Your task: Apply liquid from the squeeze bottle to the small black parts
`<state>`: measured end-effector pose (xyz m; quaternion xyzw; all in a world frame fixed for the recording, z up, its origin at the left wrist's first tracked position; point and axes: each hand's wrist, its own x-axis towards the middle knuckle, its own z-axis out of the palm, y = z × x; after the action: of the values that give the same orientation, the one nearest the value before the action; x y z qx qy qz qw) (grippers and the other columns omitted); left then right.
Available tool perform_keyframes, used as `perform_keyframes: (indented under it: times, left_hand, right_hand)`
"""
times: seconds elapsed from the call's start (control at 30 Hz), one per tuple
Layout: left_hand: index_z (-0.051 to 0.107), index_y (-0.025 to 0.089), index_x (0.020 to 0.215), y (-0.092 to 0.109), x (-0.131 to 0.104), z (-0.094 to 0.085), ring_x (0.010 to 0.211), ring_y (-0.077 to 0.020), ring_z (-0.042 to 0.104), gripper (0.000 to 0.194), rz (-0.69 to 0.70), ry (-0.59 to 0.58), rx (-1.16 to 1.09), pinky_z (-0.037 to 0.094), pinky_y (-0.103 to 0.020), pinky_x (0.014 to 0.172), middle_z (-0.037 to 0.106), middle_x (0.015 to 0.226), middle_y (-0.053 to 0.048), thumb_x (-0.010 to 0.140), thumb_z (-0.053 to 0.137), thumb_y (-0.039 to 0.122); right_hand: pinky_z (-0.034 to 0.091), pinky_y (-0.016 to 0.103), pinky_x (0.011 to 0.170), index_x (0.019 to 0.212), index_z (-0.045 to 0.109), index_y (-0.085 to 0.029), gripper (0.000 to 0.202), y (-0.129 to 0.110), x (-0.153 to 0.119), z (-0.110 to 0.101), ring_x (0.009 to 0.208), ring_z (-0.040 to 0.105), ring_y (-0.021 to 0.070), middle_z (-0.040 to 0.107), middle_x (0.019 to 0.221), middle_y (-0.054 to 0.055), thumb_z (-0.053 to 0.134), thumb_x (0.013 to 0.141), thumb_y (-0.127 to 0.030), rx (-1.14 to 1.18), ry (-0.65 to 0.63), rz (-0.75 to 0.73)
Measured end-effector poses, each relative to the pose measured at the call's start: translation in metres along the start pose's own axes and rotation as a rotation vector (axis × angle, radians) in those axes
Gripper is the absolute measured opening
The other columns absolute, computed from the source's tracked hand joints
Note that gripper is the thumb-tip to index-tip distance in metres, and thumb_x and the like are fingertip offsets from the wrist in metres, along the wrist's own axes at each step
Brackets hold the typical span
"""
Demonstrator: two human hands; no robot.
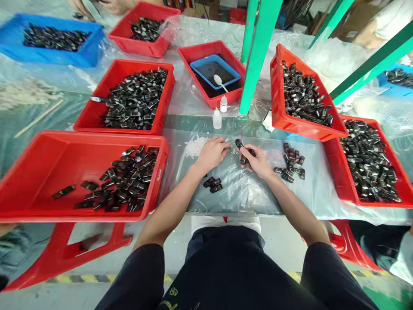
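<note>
My right hand [255, 161] is closed round dark glossy pieces; one black piece [239, 143] sticks out at its thumb and fingertips. My left hand [213, 151] has its fingers pressed together just left of it, beside a pile of small white bits [195, 146]; anything between those fingertips is too small to make out. Below the left hand lies a small group of black pieces [213, 184] on the plastic-covered table [238, 202]. A larger loose group [292, 161] lies to the right of my right hand.
Red bins of black pieces stand left [71, 159], upper left [106, 82] and right [335, 172]. White bottles [217, 119] stand before a red bin holding a blue tray [206, 64]. A green post [258, 56] rises behind. Other people's hands show at the far side.
</note>
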<state>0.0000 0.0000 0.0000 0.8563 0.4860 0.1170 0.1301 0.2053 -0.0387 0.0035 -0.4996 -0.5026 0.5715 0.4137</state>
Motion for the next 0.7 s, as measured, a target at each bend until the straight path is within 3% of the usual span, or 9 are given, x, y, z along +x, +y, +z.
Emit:
perform_keyframes:
  times: [0.33, 0.53, 0.63, 0.7]
  left_hand:
    - [0.074, 0.019, 0.099, 0.001, -0.001, -0.003, 0.109, -0.0329, 0.068, 0.02, -0.065, 0.052, -0.08, 0.05, -0.046, 0.096, 0.077, 0.102, -0.013, 0.093, 0.056, 0.015]
    - [0.07, 0.021, 0.086, 0.005, -0.002, -0.008, 0.084, -0.0202, 0.067, 0.004, -0.128, 0.296, -0.662, 0.047, -0.033, 0.076, 0.075, 0.088, -0.004, 0.086, 0.067, 0.024]
    - [0.072, 0.02, 0.084, 0.009, -0.001, -0.01, 0.08, -0.0174, 0.064, 0.019, -0.163, 0.331, -0.993, 0.044, -0.031, 0.07, 0.073, 0.087, -0.004, 0.083, 0.076, 0.039]
    - [0.072, 0.02, 0.083, 0.012, -0.001, -0.013, 0.083, -0.0171, 0.062, 0.029, -0.177, 0.307, -1.165, 0.045, -0.031, 0.074, 0.072, 0.088, -0.004, 0.078, 0.083, 0.046]
  right_hand:
    - [0.032, 0.018, 0.026, 0.089, 0.066, -0.021, 0.059, -0.001, -0.001, 0.002, 0.046, 0.064, 0.0117, 0.063, 0.071, -0.002, 0.077, 0.077, -0.078, -0.004, 0.005, 0.013]
    - [0.034, 0.018, 0.028, 0.09, 0.065, -0.022, 0.056, -0.003, -0.004, 0.003, 0.047, 0.064, 0.0116, 0.061, 0.07, -0.003, 0.074, 0.081, -0.076, -0.053, -0.026, -0.031]
    - [0.039, 0.019, 0.033, 0.089, 0.064, -0.022, 0.052, -0.003, -0.005, 0.004, 0.05, 0.063, 0.0109, 0.062, 0.071, -0.002, 0.072, 0.085, -0.073, -0.091, -0.035, -0.085]
    - [0.043, 0.02, 0.038, 0.089, 0.064, -0.022, 0.05, -0.002, -0.006, 0.004, 0.052, 0.062, 0.011, 0.062, 0.07, -0.002, 0.072, 0.087, -0.072, -0.1, -0.031, -0.127]
